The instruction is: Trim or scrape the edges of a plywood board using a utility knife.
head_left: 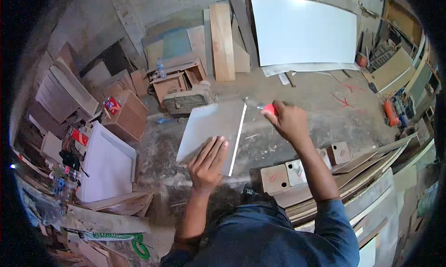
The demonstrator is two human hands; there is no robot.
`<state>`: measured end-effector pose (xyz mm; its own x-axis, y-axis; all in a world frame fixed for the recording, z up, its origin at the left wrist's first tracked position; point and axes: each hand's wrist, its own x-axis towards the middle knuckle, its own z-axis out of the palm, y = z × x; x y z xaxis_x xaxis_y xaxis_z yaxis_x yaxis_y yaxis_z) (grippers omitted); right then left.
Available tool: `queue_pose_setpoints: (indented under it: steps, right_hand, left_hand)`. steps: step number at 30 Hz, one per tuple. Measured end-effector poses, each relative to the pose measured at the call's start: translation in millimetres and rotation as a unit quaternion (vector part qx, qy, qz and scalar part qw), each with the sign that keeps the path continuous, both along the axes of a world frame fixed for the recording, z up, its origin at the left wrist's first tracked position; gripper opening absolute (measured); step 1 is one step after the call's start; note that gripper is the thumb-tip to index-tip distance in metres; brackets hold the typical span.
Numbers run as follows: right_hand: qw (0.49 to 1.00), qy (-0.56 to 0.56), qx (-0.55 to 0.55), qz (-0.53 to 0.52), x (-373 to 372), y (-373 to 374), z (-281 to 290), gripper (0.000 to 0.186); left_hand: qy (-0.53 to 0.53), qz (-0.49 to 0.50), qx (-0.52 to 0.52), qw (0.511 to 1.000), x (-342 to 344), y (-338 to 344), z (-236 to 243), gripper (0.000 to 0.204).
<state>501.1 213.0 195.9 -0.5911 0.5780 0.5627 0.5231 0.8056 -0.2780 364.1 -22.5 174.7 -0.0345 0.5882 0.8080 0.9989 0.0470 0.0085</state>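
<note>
Board under left hand: pale grey face, thin white edge strip along its right side. Tool in right hand: red handle, short silvery metal tip. Person's sleeves and trousers: dark blue. Large sheet leaning on back wall: plain white. Upright plank beside it: light orange-brown wood. Tray-like panel at left: white. Small blocks at right: reddish-brown, one pale grey. Hose coil at bottom left: green. Floor: dusty grey, with red marks.
</note>
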Motion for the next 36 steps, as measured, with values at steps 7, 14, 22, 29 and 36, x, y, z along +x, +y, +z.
queue_pose_setpoints:
  steps: [7, 14, 22, 29, 36]
  right_hand:
    - [0.995, -0.04, 0.009, 0.088, 1, -23, 3, 0.052]
    - [0.998, -0.029, -0.053, -0.007, 4, -12, 3, 0.055]
    - [0.959, 0.109, -0.161, 0.205, 6, -74, -2, 0.033]
    - [0.961, 0.01, -0.004, 0.278, 13, -91, 5, 0.06]
    - [0.969, 0.001, 0.02, 0.246, 8, -94, 4, 0.053]
  left_hand:
    - [-0.005, -0.003, 0.005, 1.0, -3, -2, -4, 0.034]
    - [-0.022, -0.001, -0.001, 1.0, -7, -3, -13, 0.038]
    - [-0.412, 0.012, 0.064, 0.909, 0, 4, -27, 0.025]
    - [-0.379, -0.011, 0.088, 0.921, 0, 5, -29, 0.02]
    - [-0.416, -0.003, 0.087, 0.905, 4, 4, -27, 0.019]
